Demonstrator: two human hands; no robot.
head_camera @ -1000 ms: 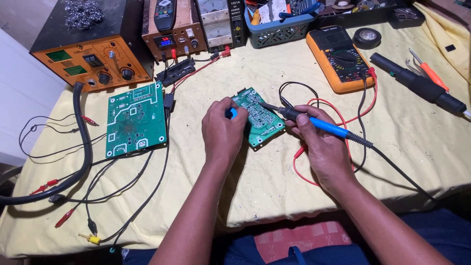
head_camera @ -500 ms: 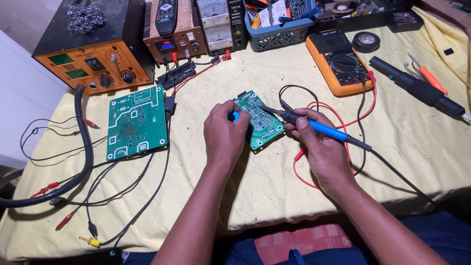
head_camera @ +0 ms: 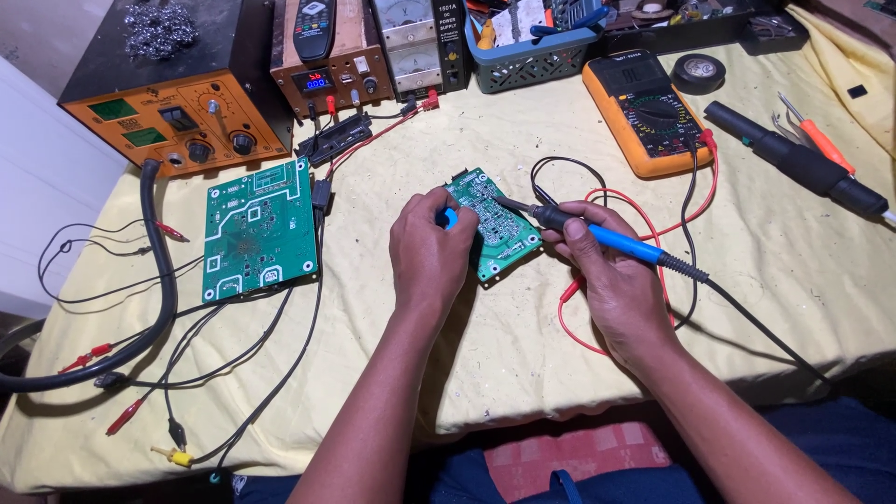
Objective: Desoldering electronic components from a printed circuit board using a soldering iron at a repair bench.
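Observation:
My left hand rests on the left edge of a small green circuit board lying on the yellow cloth, and pinches a small blue object against it. A blue-handled soldering iron is gripped in my right hand, its dark tip touching the middle of the board from the right. The iron's black cord trails off to the right.
A larger green circuit board lies to the left. An orange rework station, power supplies, a basket and an orange multimeter line the back. Red and black leads loop beside my right hand. A black handpiece lies far right.
Both hands stay on the small board. The soldering iron's tip has shifted slightly across the board.

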